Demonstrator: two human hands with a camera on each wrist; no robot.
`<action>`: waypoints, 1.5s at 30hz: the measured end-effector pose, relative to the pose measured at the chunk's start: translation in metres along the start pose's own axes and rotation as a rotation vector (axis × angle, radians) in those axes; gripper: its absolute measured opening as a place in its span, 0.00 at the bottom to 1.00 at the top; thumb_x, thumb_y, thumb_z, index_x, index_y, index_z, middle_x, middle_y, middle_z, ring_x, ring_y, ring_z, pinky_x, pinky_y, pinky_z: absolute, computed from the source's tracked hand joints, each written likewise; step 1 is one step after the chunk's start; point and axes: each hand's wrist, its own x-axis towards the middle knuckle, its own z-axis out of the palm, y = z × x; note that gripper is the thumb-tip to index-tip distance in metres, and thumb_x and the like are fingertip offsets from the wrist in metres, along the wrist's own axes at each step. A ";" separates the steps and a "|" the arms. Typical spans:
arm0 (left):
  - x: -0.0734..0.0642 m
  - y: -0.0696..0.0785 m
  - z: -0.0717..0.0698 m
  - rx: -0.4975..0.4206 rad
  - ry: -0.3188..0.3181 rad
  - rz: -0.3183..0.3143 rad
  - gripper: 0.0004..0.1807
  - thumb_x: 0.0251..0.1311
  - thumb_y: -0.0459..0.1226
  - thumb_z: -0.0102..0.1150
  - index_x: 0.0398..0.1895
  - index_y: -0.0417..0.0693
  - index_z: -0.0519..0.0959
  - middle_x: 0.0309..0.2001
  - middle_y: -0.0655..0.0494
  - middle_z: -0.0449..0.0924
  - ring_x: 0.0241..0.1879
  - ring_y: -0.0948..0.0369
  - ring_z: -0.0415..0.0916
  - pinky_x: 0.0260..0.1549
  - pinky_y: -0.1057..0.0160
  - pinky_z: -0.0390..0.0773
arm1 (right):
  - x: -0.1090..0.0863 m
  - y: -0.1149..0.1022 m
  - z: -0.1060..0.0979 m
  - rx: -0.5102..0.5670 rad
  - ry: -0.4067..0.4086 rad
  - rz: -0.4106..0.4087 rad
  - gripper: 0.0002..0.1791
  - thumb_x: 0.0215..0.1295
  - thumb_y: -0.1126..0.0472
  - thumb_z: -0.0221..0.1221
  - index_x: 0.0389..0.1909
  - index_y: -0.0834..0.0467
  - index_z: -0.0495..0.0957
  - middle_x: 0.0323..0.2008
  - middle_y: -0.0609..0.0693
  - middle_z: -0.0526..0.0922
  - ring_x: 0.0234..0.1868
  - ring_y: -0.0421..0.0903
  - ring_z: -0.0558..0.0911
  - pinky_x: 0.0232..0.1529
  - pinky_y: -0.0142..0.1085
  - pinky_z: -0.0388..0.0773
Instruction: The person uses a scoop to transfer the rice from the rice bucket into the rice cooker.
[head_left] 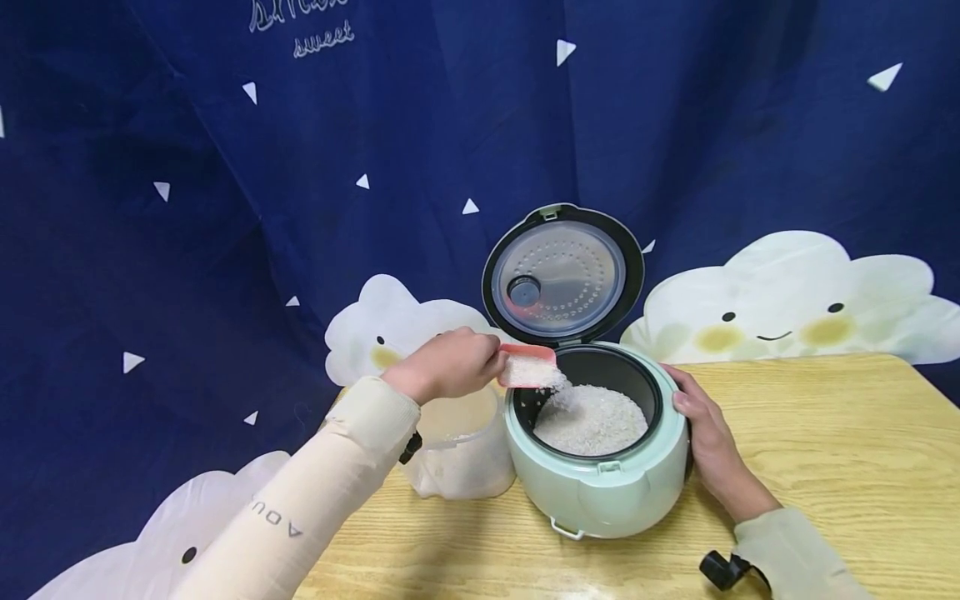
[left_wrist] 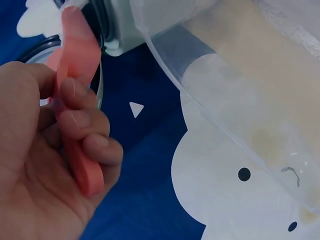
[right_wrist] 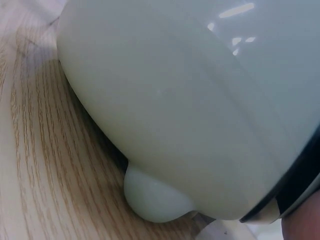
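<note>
My left hand (head_left: 459, 363) grips the handle of a coral-pink scoop (left_wrist: 80, 50), its fingers curled round it in the left wrist view. Tipped over the left rim of a mint-green rice cooker (head_left: 600, 500), the scoop spills white rice (head_left: 592, 421) onto a heap inside the dark inner pot (head_left: 643, 387). My right hand (head_left: 708, 442) rests against the cooker's right side, thumb near the rim, fingers partly hidden behind it. The cooker's lid (head_left: 562, 275) stands raised at the back. Left of the cooker, under my left hand, is a translucent tub (head_left: 468, 467).
The wooden table (head_left: 825, 450) extends to the right of the cooker. Behind it hangs a dark blue curtain (head_left: 420, 125) with white triangles and smiling clouds. A small latch loop (head_left: 567, 529) juts from the cooker's lower front.
</note>
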 end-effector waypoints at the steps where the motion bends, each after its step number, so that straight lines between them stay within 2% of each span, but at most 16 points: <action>1: 0.000 0.001 0.001 0.016 0.013 0.001 0.16 0.77 0.43 0.45 0.31 0.50 0.78 0.24 0.57 0.73 0.26 0.58 0.74 0.32 0.59 0.75 | 0.000 0.000 0.000 0.000 -0.001 -0.001 0.28 0.78 0.55 0.39 0.73 0.59 0.67 0.63 0.30 0.77 0.66 0.27 0.71 0.65 0.17 0.61; 9: -0.003 0.009 0.005 0.084 0.132 0.061 0.15 0.77 0.43 0.48 0.31 0.49 0.76 0.24 0.56 0.76 0.27 0.55 0.78 0.33 0.53 0.80 | 0.000 -0.002 0.001 0.006 0.007 -0.007 0.28 0.78 0.55 0.39 0.73 0.59 0.68 0.63 0.30 0.78 0.66 0.27 0.72 0.65 0.18 0.61; 18: -0.007 0.012 0.009 0.107 0.261 0.160 0.09 0.73 0.44 0.58 0.35 0.50 0.76 0.30 0.59 0.81 0.25 0.60 0.76 0.29 0.59 0.77 | 0.000 -0.003 0.001 0.009 -0.002 -0.012 0.28 0.79 0.55 0.38 0.73 0.61 0.67 0.63 0.29 0.77 0.66 0.27 0.72 0.65 0.17 0.61; 23: -0.010 0.009 0.010 0.106 0.301 0.172 0.08 0.71 0.41 0.60 0.34 0.50 0.76 0.28 0.60 0.79 0.24 0.62 0.72 0.25 0.64 0.73 | 0.000 -0.003 0.002 0.011 -0.001 -0.017 0.28 0.78 0.56 0.38 0.73 0.60 0.68 0.63 0.30 0.77 0.66 0.27 0.72 0.65 0.17 0.61; 30: -0.020 -0.001 0.012 0.055 0.307 0.141 0.07 0.69 0.37 0.58 0.31 0.48 0.76 0.23 0.60 0.74 0.21 0.64 0.66 0.24 0.68 0.66 | 0.000 -0.001 0.002 0.025 0.008 -0.025 0.27 0.78 0.57 0.39 0.72 0.59 0.69 0.62 0.30 0.78 0.65 0.27 0.73 0.65 0.18 0.61; 33: -0.026 -0.008 0.014 0.008 0.310 0.118 0.09 0.69 0.38 0.57 0.29 0.47 0.75 0.20 0.61 0.68 0.19 0.64 0.62 0.22 0.68 0.62 | 0.000 -0.001 0.001 0.012 0.009 -0.027 0.27 0.79 0.57 0.38 0.72 0.59 0.69 0.62 0.29 0.78 0.65 0.27 0.73 0.65 0.17 0.61; 39: -0.042 -0.026 0.014 -0.167 0.286 -0.033 0.13 0.70 0.41 0.53 0.26 0.47 0.74 0.18 0.62 0.61 0.18 0.67 0.58 0.21 0.70 0.58 | 0.001 -0.001 0.001 -0.026 -0.003 -0.031 0.26 0.79 0.57 0.39 0.72 0.59 0.69 0.62 0.27 0.78 0.65 0.25 0.72 0.64 0.16 0.60; 43: -0.051 -0.038 0.014 -0.212 0.267 -0.120 0.16 0.70 0.41 0.52 0.22 0.50 0.71 0.18 0.63 0.60 0.17 0.67 0.57 0.21 0.70 0.57 | 0.001 -0.002 0.001 -0.034 -0.002 -0.034 0.27 0.79 0.57 0.39 0.73 0.60 0.68 0.62 0.27 0.77 0.65 0.24 0.72 0.64 0.16 0.60; 45: -0.056 -0.043 0.014 -0.217 0.254 -0.143 0.17 0.70 0.41 0.52 0.20 0.51 0.70 0.17 0.63 0.60 0.17 0.67 0.56 0.21 0.69 0.56 | 0.002 -0.002 0.000 -0.048 -0.001 -0.027 0.27 0.80 0.56 0.38 0.73 0.60 0.68 0.63 0.27 0.77 0.66 0.24 0.71 0.64 0.15 0.60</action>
